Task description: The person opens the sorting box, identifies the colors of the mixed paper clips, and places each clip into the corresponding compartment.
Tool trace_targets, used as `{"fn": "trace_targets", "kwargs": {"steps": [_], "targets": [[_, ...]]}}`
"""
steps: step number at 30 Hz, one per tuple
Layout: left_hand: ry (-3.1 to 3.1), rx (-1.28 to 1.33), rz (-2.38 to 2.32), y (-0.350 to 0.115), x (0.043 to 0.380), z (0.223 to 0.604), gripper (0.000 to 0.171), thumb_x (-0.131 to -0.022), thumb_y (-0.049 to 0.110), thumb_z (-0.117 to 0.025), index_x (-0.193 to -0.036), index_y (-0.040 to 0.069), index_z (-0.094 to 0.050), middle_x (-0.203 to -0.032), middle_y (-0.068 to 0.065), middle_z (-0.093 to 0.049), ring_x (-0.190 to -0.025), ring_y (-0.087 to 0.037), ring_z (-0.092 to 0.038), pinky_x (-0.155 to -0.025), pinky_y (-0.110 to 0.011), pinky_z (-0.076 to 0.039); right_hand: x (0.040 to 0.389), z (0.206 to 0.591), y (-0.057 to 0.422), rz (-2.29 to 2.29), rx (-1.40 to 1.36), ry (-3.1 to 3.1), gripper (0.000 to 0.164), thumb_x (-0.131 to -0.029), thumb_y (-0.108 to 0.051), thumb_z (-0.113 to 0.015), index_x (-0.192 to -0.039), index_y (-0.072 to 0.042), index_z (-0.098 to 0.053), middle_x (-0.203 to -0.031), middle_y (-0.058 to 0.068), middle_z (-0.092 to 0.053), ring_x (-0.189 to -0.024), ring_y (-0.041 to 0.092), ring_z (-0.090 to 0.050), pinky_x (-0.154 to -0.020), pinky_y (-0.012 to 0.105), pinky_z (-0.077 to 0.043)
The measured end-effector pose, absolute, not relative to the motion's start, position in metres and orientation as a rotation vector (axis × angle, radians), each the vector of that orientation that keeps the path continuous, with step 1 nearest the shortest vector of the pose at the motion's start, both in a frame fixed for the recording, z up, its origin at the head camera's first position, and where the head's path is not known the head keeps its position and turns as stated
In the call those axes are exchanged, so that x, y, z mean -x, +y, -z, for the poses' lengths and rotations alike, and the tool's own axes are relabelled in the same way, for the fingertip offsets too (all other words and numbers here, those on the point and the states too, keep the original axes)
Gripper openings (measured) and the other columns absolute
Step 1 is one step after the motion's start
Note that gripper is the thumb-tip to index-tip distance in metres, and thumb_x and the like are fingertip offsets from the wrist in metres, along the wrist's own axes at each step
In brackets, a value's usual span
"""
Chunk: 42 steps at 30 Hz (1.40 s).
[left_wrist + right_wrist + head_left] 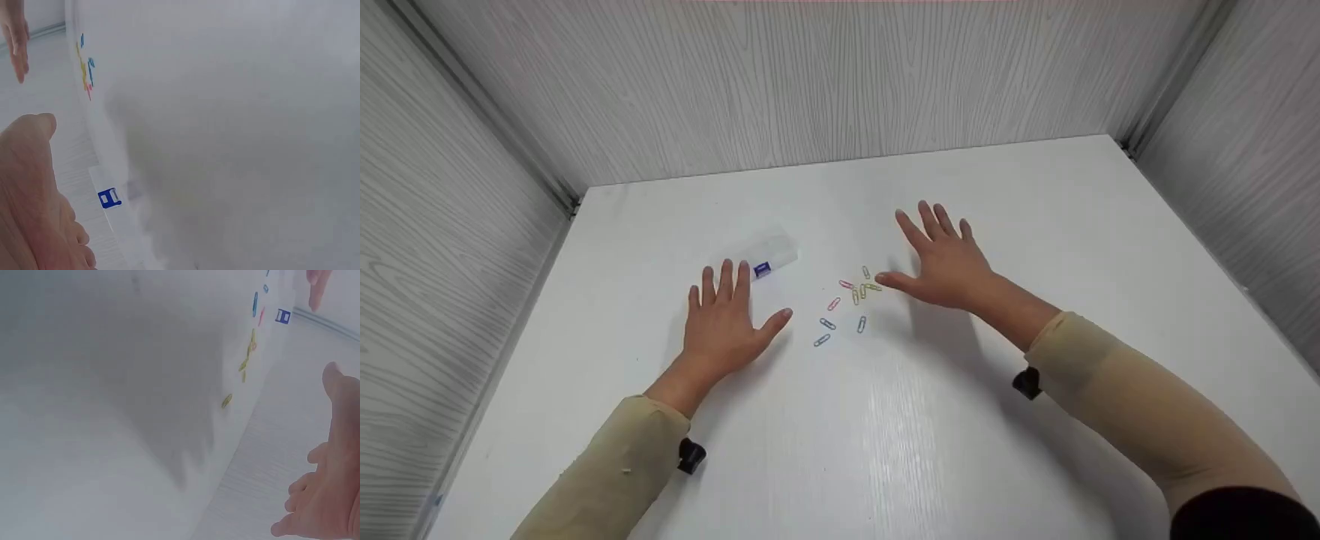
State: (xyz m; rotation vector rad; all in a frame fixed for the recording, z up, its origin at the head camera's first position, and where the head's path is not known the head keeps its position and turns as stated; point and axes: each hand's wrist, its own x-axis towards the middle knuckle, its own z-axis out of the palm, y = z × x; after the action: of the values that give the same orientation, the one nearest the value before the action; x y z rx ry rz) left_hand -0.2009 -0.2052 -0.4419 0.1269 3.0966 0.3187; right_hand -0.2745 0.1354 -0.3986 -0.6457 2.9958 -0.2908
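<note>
Several paper clips lie loosely scattered on the white table between the hands: a blue paper clip point(862, 324), a pink paper clip point(834, 304) and a yellow paper clip point(855, 297) among them. My left hand point(721, 326) hovers palm down with fingers spread, holding nothing. Just past its fingertips lies a clear plastic box point(772, 247) with a blue label point(109, 197). To the right of the clips, my right hand point(945, 262) is also spread over the table with nothing in it. Its thumb reaches toward the yellow clips, which show in the right wrist view too.
The white table point(840, 450) is walled in by a back panel point(840, 82) and side panels point(442, 187) with a pale wood grain. Both forearms wear beige sleeves point(615, 465), each with a small black device point(690, 455) below the wrist.
</note>
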Motion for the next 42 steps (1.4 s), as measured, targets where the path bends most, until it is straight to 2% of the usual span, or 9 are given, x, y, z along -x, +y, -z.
{"fn": "trace_targets", "kwargs": {"steps": [12, 23, 32, 36, 42], "targets": [[3.083, -0.094, -0.297, -0.213, 0.210, 0.444, 0.107, -0.100, 0.076, -0.043, -0.169, 0.000, -0.010, -0.174, -0.025, -0.006, -0.159, -0.050, 0.001, -0.125, -0.065, -0.003, 0.312, 0.398, 0.062, 0.271, 0.799, 2.906, 0.097, -0.099, -0.077, -0.048, -0.172, -0.026, -0.010, -0.178, 0.009, -0.003, -0.163, 0.029, 0.003, -0.128, 0.056, -0.004], [3.017, -0.084, -0.315, -0.215, 0.210, 0.447, 0.105, -0.101, 0.075, -0.043, -0.168, -0.001, -0.014, -0.174, -0.026, -0.010, -0.159, -0.051, -0.003, -0.125, -0.066, -0.003, 0.319, 0.422, 0.015, 0.236, 0.944, 2.749, 0.088, -0.103, -0.069, -0.050, -0.172, -0.028, -0.014, -0.178, 0.004, -0.004, -0.163, 0.027, 0.003, -0.128, 0.054, -0.004], [2.991, -0.138, -0.289, -0.208, 0.219, 0.444, 0.103, -0.102, 0.074, -0.044, -0.166, -0.003, -0.021, -0.172, -0.027, -0.015, -0.158, -0.051, -0.008, -0.125, -0.063, -0.006, 0.322, 0.431, 0.017, 0.183, 0.929, 2.689, 0.069, -0.110, -0.052, -0.049, -0.169, -0.022, -0.029, -0.177, 0.002, -0.014, -0.163, 0.027, -0.003, -0.128, 0.054, -0.009], [2.965, -0.179, -0.282, -0.200, 0.224, 0.442, 0.101, -0.102, 0.072, -0.045, -0.167, -0.001, -0.020, -0.173, -0.025, -0.016, -0.159, -0.049, -0.008, -0.126, -0.061, -0.007, 0.322, 0.432, 0.030, 0.206, 0.935, 2.707, 0.059, -0.113, -0.041, -0.045, -0.167, -0.019, -0.034, -0.176, 0.002, -0.019, -0.163, 0.026, -0.007, -0.128, 0.053, -0.011], [2.926, -0.245, -0.290, -0.185, 0.236, 0.441, 0.098, -0.102, 0.071, -0.045, -0.169, 0.003, -0.020, -0.175, -0.021, -0.015, -0.160, -0.045, -0.006, -0.127, -0.057, -0.009, 0.325, 0.429, 0.055, 0.284, 0.856, 2.712, 0.052, -0.113, -0.027, -0.047, -0.165, -0.019, -0.040, -0.174, 0.001, -0.025, -0.163, 0.025, -0.011, -0.128, 0.051, -0.011]]}}
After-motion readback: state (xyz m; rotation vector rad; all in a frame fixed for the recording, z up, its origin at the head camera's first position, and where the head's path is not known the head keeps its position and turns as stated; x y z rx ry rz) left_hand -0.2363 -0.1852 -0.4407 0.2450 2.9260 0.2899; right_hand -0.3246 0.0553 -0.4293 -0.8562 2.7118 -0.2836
